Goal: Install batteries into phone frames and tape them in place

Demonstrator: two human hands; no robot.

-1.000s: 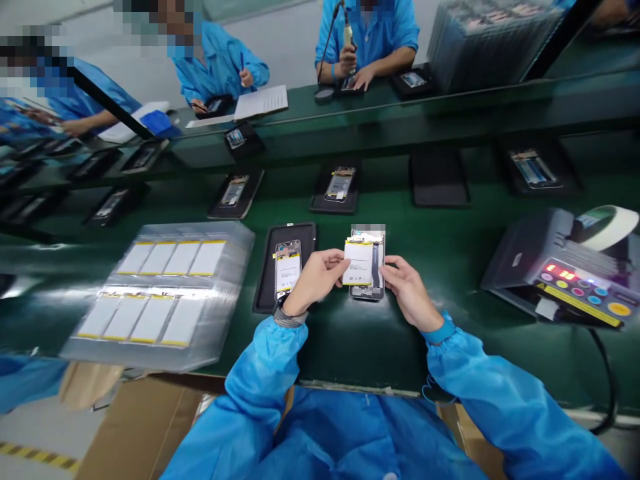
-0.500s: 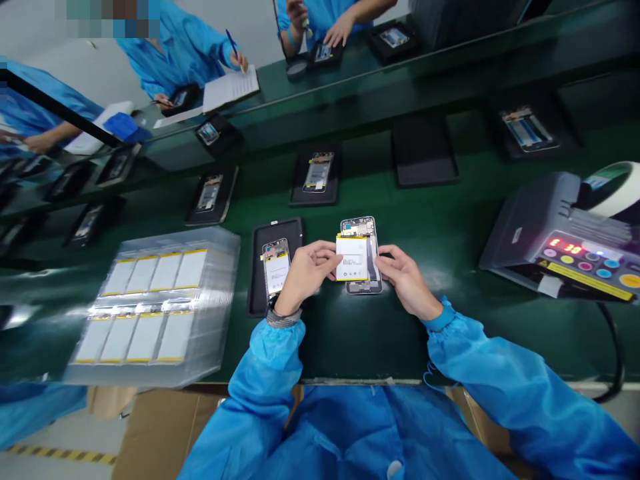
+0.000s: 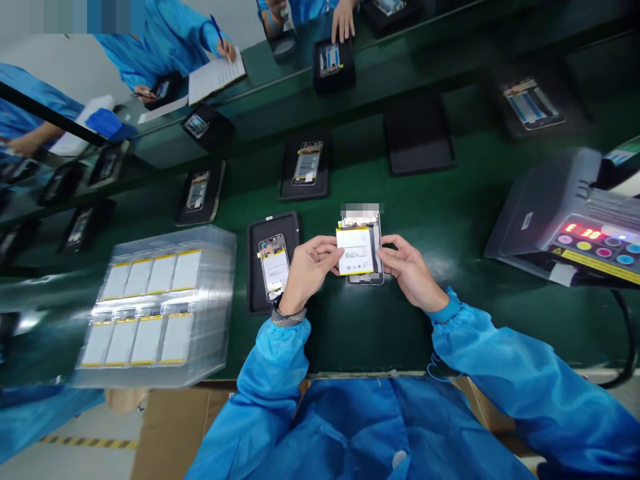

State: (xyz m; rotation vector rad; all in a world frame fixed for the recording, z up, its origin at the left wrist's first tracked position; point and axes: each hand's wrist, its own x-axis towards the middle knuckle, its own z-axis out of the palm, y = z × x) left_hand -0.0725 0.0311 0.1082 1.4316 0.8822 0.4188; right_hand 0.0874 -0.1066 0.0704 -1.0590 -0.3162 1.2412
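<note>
A white battery [image 3: 356, 248] with yellow edge strips is pinched along its left side by my left hand [image 3: 311, 270]. It overlaps an opened phone housing [image 3: 367, 279], covering most of its middle; a strip of the housing shows along the right. My right hand [image 3: 413, 272] grips the housing's right edge between thumb and fingers. Whether the battery touches the housing everywhere cannot be seen. Just left of my left hand, a black tray [image 3: 255, 267] holds another opened phone [image 3: 273, 267] with a white battery in it.
Stacked clear plastic trays [image 3: 227, 300] of several batteries stand at left. A tape dispenser [image 3: 530, 207] with a red display is at right. Black trays with opened phones line the back, plus a bare black tray [image 3: 419, 137]. Across the bench, a person holds a pen over paper [image 3: 215, 80].
The battery has shifted slightly right over the phone housing, covering more of it. Across the bench, a person's hand has pushed a black tray with a phone nearer. The view has tilted slightly.
</note>
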